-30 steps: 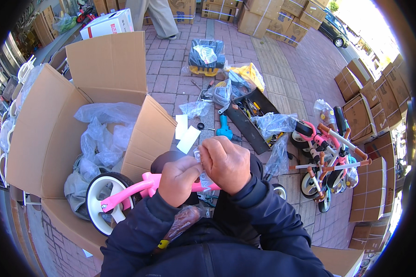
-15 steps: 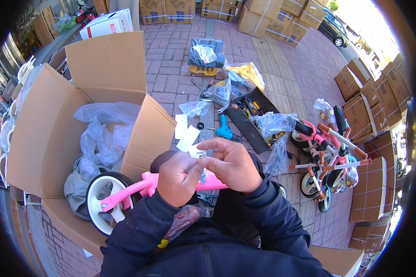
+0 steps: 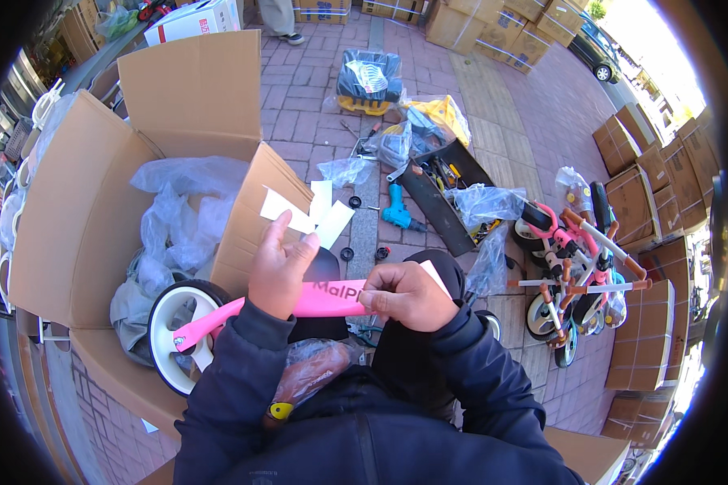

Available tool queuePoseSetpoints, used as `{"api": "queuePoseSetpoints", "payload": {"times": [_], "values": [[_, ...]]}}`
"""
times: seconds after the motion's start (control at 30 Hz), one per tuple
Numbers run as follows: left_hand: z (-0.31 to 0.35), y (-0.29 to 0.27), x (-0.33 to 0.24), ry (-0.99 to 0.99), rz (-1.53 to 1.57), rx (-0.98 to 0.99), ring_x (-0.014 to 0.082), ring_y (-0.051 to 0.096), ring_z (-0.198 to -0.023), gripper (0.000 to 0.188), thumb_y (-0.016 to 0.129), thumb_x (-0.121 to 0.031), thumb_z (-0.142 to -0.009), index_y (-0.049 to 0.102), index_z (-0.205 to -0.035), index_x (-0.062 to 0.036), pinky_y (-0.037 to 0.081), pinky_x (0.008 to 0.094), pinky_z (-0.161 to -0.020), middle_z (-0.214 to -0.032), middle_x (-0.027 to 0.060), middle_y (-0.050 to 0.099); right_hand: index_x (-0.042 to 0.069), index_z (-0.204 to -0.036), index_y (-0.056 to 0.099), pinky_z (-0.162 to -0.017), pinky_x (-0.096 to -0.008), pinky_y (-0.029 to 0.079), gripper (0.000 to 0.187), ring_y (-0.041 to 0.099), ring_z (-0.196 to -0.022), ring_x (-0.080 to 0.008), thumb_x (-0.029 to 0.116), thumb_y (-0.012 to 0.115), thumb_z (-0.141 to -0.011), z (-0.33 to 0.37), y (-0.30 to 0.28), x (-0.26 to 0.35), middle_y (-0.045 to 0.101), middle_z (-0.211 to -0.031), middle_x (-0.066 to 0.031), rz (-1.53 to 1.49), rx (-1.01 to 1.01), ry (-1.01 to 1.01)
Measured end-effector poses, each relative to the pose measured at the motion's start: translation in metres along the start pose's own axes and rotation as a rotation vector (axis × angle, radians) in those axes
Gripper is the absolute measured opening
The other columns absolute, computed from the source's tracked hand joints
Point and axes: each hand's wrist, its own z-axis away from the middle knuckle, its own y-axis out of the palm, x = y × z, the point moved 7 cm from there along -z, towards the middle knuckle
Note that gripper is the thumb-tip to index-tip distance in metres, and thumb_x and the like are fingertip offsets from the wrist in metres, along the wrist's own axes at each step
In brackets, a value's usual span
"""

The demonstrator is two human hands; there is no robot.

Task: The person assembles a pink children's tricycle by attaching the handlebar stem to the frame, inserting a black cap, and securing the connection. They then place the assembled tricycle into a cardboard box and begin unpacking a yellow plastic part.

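A pink bike frame (image 3: 332, 301) with dark lettering and a white-hubbed black wheel (image 3: 188, 333) at its left end lies across my lap. My left hand (image 3: 277, 271) is above the frame, with thumb and forefinger apart. Just beyond its fingertips is a white paper slip (image 3: 281, 208); I cannot tell whether it still touches them. My right hand (image 3: 412, 297) is closed at the frame's right end, thumb and forefinger pinched by the lettering. A white sheet (image 3: 437, 276) sticks out from behind its fingers.
An open cardboard box (image 3: 97, 218) with plastic wrap stands left. Ahead are paper slips (image 3: 333, 225), black round parts (image 3: 347, 254), a teal drill (image 3: 396, 208), and a toolbox (image 3: 445, 194). Pink bikes (image 3: 578, 275) stand right, before stacked cartons (image 3: 641, 335). Someone's foot (image 3: 293, 38) is at the top.
My hands have parted; the left moved left and opened, with a white slip beyond it. The right moved right to the frame. Lettering and black round parts now show. A person's leg has entered above.
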Motion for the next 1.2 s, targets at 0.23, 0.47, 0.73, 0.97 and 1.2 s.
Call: {"api": "queuePoseSetpoints", "payload": {"times": [0.23,0.47,0.73,0.97,1.2], "values": [[-0.001,0.012,0.016,0.071,-0.357,0.290,0.0147,0.066,-0.087,0.072,0.077,-0.026,-0.088,0.048,-0.140,0.0146,0.054,0.0298,-0.080,-0.121,0.0180,0.063,-0.001,-0.083,0.065,-0.056,-0.0308,0.045,0.024,0.054,-0.061,-0.0094,0.018,0.073,-0.093,-0.005,-0.007,-0.001,0.061,-0.067,-0.0047,0.495,-0.067,-0.100],[-0.011,-0.001,0.026,-0.029,-0.304,0.074,0.0155,0.067,-0.087,0.061,0.069,-0.031,-0.097,0.053,-0.137,0.0125,0.054,0.0305,-0.080,-0.110,0.0155,0.068,0.003,-0.085,0.063,-0.053,-0.0228,0.036,0.018,0.049,-0.060,-0.0033,0.016,0.069,-0.097,-0.001,0.007,0.022,0.057,-0.071,0.0042,-0.064,0.047,-0.058],[-0.008,-0.004,0.016,-0.038,-0.209,0.098,0.0162,0.065,-0.087,0.060,0.067,-0.036,-0.099,0.057,-0.132,0.0128,0.052,0.0310,-0.078,-0.106,0.0129,0.068,0.000,-0.079,0.066,-0.059,-0.0423,0.049,0.027,0.063,-0.063,-0.0327,0.024,0.073,-0.089,-0.031,0.007,-0.001,0.064,-0.070,-0.0193,0.608,-0.025,-0.083],[-0.002,0.008,0.024,-0.001,-0.690,0.361,0.0185,0.066,-0.089,0.059,0.078,-0.019,-0.088,0.057,-0.134,0.0122,0.054,0.0326,-0.081,-0.111,0.0174,0.066,0.001,-0.079,0.067,-0.062,-0.0448,0.050,0.024,0.066,-0.068,-0.0368,0.023,0.071,-0.088,-0.031,0.006,-0.001,0.066,-0.073,-0.0190,0.694,-0.029,-0.081],[-0.002,0.011,0.029,0.177,-0.825,0.367,0.0325,0.066,-0.096,0.069,0.083,-0.028,-0.076,0.061,-0.129,0.0096,0.052,0.0387,-0.086,-0.109,0.0204,0.066,0.001,-0.091,0.068,-0.063,-0.0389,0.052,0.016,0.066,-0.065,-0.0290,0.016,0.070,-0.089,-0.032,0.006,-0.002,0.067,-0.073,-0.0157,0.741,-0.026,-0.144]]}}
